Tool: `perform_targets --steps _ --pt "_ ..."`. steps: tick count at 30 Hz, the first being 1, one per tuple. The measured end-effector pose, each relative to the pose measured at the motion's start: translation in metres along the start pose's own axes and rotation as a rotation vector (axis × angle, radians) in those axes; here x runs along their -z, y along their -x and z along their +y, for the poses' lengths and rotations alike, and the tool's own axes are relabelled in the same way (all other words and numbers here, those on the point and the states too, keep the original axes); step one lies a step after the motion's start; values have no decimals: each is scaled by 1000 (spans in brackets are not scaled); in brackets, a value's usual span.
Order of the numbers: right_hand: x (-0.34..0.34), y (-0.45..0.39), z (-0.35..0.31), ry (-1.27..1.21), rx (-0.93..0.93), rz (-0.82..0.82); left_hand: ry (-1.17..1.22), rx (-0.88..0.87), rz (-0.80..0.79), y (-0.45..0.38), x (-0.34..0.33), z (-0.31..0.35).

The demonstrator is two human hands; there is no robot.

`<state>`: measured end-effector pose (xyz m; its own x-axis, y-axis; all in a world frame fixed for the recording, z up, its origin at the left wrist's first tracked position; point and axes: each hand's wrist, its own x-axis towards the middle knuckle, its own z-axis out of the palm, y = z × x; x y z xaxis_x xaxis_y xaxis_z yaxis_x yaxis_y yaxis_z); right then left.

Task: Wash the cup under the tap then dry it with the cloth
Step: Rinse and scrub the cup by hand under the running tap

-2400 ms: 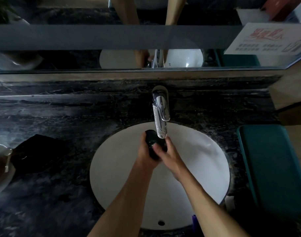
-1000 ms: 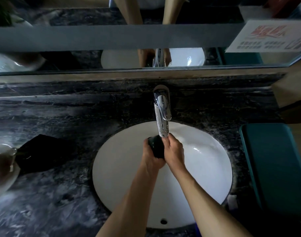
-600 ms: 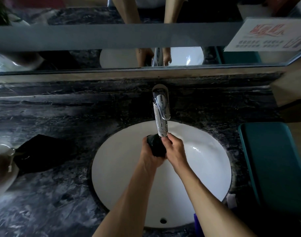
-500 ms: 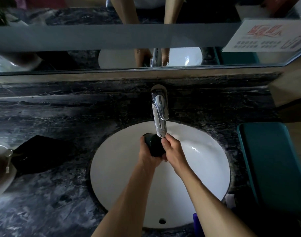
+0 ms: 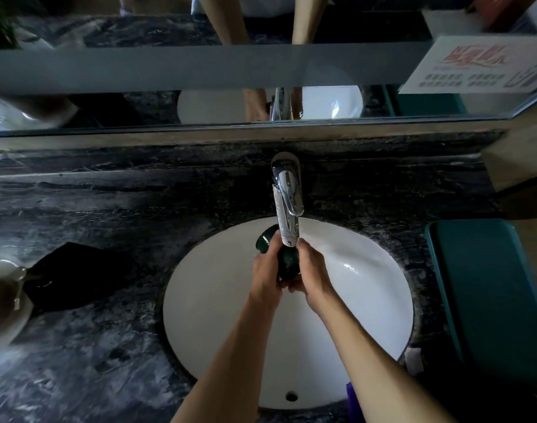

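**Both hands around the dark cup beneath the spout**

While both forearms reached up from the near edge over the white basin [image 5: 367, 300], they converged just under the tip of the chrome tap [image 5: 287, 206]. The left hand [image 5: 265, 273] came in from the left with its back toward the camera and its wrist straight; the right hand [image 5: 311, 273] came in from the right, angled inward, so the two met around the dark green cup [image 5: 287, 261].

The cup lay tilted rather than upright. Its long axis ran from the hands up and to the left, and its open mouth, visible as a dark rim just left of the spout, pointed away from the person toward the back of the basin. Its base sat buried between the palms, above the middle of the bowl and clear of the porcelain.

Each hand was curled closed on the cup: the left wrapped the left side of its body, thumb near the rim, and the right clasped the right side, fingers folded against it just below the spout. Whether water ran from the tap could not be told.

On the dark marble surface [image 5: 108, 346], a black cloth [image 5: 75, 276] lay well to the left of the basin, apart from both hands. A teal tray [image 5: 489, 285] sat on the right.
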<state>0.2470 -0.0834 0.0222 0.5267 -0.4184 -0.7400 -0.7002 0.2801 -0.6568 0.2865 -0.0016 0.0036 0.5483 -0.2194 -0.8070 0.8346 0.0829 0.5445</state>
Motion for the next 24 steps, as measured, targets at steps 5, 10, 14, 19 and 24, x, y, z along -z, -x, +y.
perform_targets --steps 5,10,14,19,24 --pt "3 -2 3 -43 -10 -58 75 25 -19 -5 -2 -2" --pt "-3 6 17 -1 177 18 -25 -20 38 2 -7 -2" --pt "6 4 8 -91 -60 -69 87 49 2 -4 5 -6" --pt "4 -4 10 -200 -222 -139 116 -23 13 1 6 -8" --pt "0 -5 15 -208 -141 -93 -221 -337 -6 9 2 -9"
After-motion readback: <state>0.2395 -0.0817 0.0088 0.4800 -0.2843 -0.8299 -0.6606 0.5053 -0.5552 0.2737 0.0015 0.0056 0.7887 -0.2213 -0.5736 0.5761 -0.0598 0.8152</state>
